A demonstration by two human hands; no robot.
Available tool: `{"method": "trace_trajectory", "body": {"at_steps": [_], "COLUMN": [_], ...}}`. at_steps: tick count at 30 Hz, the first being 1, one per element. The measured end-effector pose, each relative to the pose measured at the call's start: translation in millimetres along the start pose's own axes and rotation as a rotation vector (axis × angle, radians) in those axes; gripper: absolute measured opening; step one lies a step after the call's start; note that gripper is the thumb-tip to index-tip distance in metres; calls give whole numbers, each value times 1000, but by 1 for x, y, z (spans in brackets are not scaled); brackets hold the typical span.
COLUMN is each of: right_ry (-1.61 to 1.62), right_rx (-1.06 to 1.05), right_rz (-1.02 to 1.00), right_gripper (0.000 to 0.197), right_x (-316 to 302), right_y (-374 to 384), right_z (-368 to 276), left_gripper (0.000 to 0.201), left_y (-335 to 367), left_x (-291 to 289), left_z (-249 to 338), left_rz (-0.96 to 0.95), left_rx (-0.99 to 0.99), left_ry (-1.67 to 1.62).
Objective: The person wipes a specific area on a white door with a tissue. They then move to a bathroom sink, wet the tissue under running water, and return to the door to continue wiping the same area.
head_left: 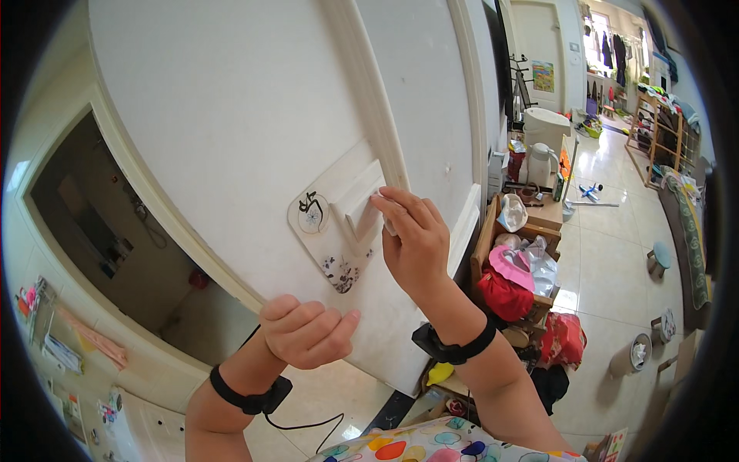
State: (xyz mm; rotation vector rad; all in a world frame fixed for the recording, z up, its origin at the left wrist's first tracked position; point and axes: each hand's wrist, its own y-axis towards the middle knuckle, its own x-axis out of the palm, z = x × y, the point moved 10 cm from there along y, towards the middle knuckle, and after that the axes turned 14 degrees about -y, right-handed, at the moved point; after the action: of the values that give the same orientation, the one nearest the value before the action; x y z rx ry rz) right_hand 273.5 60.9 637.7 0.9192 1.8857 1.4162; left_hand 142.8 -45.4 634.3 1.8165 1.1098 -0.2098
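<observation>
A pale switch plate with dark line drawings and a floral print is fixed to the white wall surface in front of me. A white raised block, seemingly a switch, stands out from its middle. My right hand is at this block's right side, fingers bent and closed. A bit of something white shows under the fingers; I cannot make out what. Below the plate hangs my left hand, fingers curled together, apart from the plate. Its palm is hidden. Each wrist wears a black band with a small box.
At left a doorway opens onto a dim room with a shower hose. On the right stand a wooden cabinet with a pink hat, a white kettle, a bin and small stools. A black cable trails from the left wristband.
</observation>
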Motion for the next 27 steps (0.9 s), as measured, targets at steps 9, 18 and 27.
{"method": "trace_trajectory", "body": {"at_steps": [9,18,27], "right_ry": [-72,109,226], "right_rx": [-14,354,809], "right_rz": [-47,12,-164], "right_gripper": [38,44,23], "right_x": [2,-7,34], "right_y": [1,-21,-62], "right_z": [-5,48,68], "left_gripper": [12,11,18], "left_y": [3,1,2], "left_x": [-3,-1,0], "left_z": [2,2,1], "left_rz": [35,20,10], "left_rx": [48,41,11], "left_ry": [5,1,2]}}
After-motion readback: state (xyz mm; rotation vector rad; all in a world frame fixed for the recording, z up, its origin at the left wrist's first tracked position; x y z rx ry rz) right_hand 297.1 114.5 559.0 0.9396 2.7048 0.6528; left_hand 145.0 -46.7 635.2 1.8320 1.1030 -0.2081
